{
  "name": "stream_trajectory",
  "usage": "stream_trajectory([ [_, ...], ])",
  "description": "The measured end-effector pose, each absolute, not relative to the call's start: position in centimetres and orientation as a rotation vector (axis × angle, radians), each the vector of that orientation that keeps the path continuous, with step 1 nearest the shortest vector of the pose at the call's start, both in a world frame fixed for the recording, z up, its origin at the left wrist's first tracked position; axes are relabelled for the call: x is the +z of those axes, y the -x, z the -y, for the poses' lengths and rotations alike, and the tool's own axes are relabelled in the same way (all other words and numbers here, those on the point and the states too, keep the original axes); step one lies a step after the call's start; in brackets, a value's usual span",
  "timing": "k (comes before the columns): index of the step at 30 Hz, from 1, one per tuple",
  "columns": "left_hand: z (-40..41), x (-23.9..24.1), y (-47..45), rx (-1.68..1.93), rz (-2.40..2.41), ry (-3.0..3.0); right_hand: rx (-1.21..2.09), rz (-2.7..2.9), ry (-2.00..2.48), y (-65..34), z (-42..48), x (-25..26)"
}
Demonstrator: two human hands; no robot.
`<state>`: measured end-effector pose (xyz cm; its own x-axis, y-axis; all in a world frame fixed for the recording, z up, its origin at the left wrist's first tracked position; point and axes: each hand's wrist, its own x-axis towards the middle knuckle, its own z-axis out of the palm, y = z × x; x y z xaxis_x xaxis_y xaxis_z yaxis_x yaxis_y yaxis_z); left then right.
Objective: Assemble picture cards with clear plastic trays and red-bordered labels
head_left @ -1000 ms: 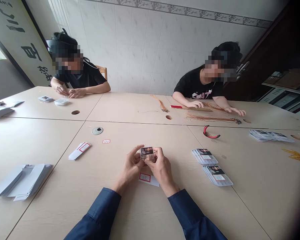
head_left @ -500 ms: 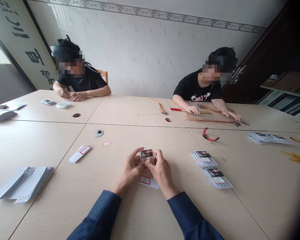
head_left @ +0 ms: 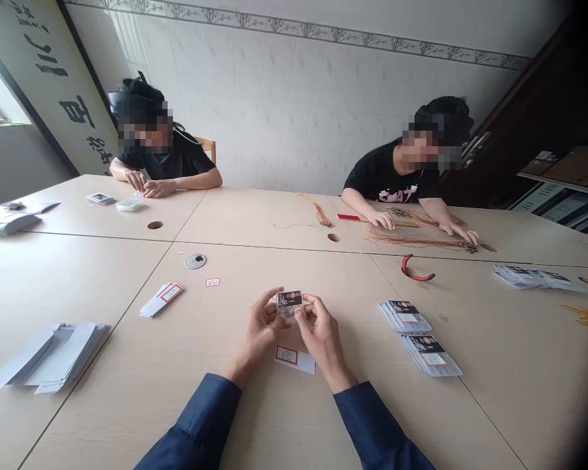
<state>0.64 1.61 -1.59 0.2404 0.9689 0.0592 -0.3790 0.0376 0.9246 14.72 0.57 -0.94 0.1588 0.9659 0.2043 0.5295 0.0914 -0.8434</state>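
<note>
My left hand [head_left: 259,331] and my right hand [head_left: 323,336] meet above the table's middle, both pinching a small dark printed card packet [head_left: 289,301]. Fingers of each hand curl round its edges. Under my right hand lies a white strip with a red-framed label [head_left: 294,358]. Two fanned stacks of similar dark packets [head_left: 404,316] [head_left: 431,354] lie to the right.
A beige table [head_left: 127,391] holds white paper sleeves [head_left: 49,356] at left, a labelled strip [head_left: 161,298], a loose red label [head_left: 212,282], a metal disc [head_left: 195,261] and red pliers [head_left: 414,269]. Two people sit opposite; one handles orange cords [head_left: 416,238].
My hands keep hold of the packet with only slight finger shifts. The view has drifted a little, and the person at the far right has moved their hands along the cords.
</note>
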Motion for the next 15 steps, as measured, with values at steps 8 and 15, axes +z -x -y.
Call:
stream_trajectory([
  [8, -1.31, -1.38, -0.89, 1.197, -0.734, -1.142, 0.606, 1.5, 1.625, -14.55, -0.71, -1.3],
  [15, -1.09, -1.3, -0.91, 1.176, -0.743, -1.132, 0.604, 1.516, 1.605, -14.53, -0.74, -1.23],
])
